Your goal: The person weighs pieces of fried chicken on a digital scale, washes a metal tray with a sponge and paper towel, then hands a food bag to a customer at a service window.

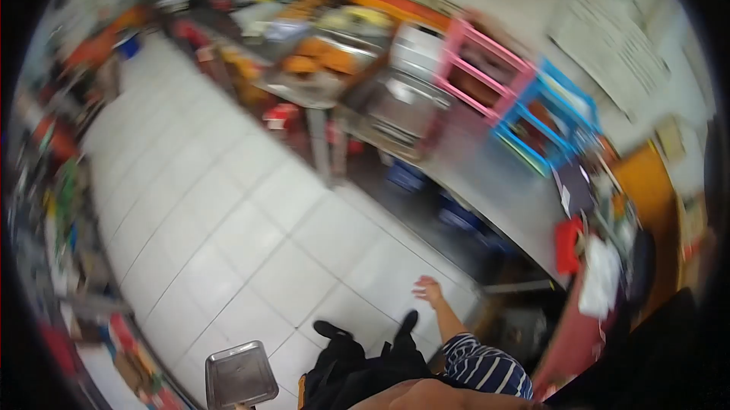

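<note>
A rectangular metal tray point(240, 374) is held out low at the bottom left, its inside bare. Only a sliver of my left hand point(243, 407) shows at the tray's near edge, gripping it; the rest is cut off by the frame. My right hand point(427, 289) hangs over the floor in front of my striped sleeve, holding nothing, with its fingers apart though a little blurred. Nearest to it is the lower part of the steel work table.
A steel table point(487, 170) runs along the right with a lidded metal container point(403, 110), a pink rack point(487, 68) and a blue rack point(547, 117). Orange food point(319, 56) lies on a tray further back. White floor tiles point(251, 235) stretch ahead; cluttered shelves line the left.
</note>
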### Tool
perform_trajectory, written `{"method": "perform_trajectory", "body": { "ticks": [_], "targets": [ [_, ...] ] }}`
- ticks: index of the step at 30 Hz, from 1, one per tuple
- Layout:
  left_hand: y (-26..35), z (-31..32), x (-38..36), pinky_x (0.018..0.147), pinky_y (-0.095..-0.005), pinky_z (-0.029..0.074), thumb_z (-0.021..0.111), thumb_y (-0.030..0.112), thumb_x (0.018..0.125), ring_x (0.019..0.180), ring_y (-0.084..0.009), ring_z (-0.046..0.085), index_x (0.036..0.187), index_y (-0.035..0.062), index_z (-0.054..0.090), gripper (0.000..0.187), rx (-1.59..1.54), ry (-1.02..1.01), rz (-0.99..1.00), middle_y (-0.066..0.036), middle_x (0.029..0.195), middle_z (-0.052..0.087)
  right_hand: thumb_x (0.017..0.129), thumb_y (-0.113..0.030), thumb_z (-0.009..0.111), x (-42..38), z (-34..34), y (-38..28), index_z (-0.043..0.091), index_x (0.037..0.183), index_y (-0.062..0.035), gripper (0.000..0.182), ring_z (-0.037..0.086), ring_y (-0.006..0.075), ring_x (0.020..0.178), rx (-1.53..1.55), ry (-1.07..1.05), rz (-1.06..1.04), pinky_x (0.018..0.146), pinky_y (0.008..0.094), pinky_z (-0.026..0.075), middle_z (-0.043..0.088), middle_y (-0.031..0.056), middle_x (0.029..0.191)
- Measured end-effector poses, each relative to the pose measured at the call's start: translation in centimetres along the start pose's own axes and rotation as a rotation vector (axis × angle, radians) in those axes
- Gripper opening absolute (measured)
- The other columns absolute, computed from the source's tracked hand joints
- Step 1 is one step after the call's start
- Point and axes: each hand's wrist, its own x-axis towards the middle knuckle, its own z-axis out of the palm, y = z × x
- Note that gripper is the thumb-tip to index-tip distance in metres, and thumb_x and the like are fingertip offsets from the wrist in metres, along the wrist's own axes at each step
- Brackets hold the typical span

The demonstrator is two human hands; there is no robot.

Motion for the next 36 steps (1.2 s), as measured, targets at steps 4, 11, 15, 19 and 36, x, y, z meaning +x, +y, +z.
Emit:
{"method": "perform_trajectory", "body": {
  "ticks": [4, 11, 15, 19, 36],
  "targets": [
    [-8.4, -9.2, 0.1, 0.083, -0.0417, 0.038, 0.049, 0.014, 0.072, 0.095, -0.0334, 0.047, 0.112, -0.0092, 0.038, 0.047, -0.025, 0.402, -0.257, -0.022, 0.106, 0.047, 0.084, -0.022, 0.044, -4.8, 27.7, -3.0, 0.046, 0.109, -0.0103, 0.028, 0.059, 0.0192, 0.077, -0.558, -0.563, -0.112, 0.062, 0.0296, 0.047, 0.057, 0.0072, 0.095],
    [6.0, -11.0, 6.8, 0.079, -0.0361, 0.038, 0.044, 0.001, 0.069, 0.089, -0.0356, 0.051, 0.106, -0.0048, 0.043, 0.037, -0.203, 0.581, -0.417, -0.02, 0.097, 0.054, 0.077, -0.033, 0.053, 1.0, 43.8, 7.4, 0.061, 0.09, -0.0077, 0.03, 0.059, 0.018, 0.076, -1.252, -0.83, -0.42, 0.067, 0.0298, 0.046, 0.062, 0.009, 0.082],
    [9.7, -7.2, 16.0, 0.075, -0.0359, 0.042, 0.041, 0.0, 0.07, 0.085, -0.0295, 0.054, 0.104, -0.0041, 0.044, 0.035, -0.558, 0.669, -0.692, -0.019, 0.095, 0.054, 0.076, -0.029, 0.049, 2.8, 61.2, 1.6, 0.062, 0.089, -0.0084, 0.028, 0.058, 0.0222, 0.083, -1.543, -0.924, -0.572, 0.072, 0.0328, 0.045, 0.061, 0.0103, 0.09],
    [10.2, -2.7, 27.6, 0.067, -0.0417, 0.046, 0.044, -0.002, 0.067, 0.084, -0.0308, 0.053, 0.108, -0.0006, 0.04, 0.042, -1.051, 0.688, -0.919, -0.016, 0.095, 0.051, 0.076, -0.026, 0.047, 3.2, 84.7, -5.1, 0.061, 0.089, -0.0079, 0.027, 0.058, 0.0235, 0.082, -1.902, -0.967, -0.92, 0.071, 0.0342, 0.045, 0.06, 0.0109, 0.09],
    [8.0, -25.3, 64.0, 0.064, -0.0375, 0.049, 0.047, 0.013, 0.059, 0.067, -0.0274, 0.055, 0.092, -0.0047, 0.046, 0.037, -1.748, 0.851, -0.513, -0.013, 0.075, 0.052, 0.083, -0.028, 0.046, -38.3, 153.2, 20.8, 0.05, 0.106, -0.0081, 0.03, 0.057, 0.0147, 0.079, -1.178, -1.795, -0.315, 0.062, 0.0246, 0.044, 0.059, 0.0051, 0.094]
  ]
}}
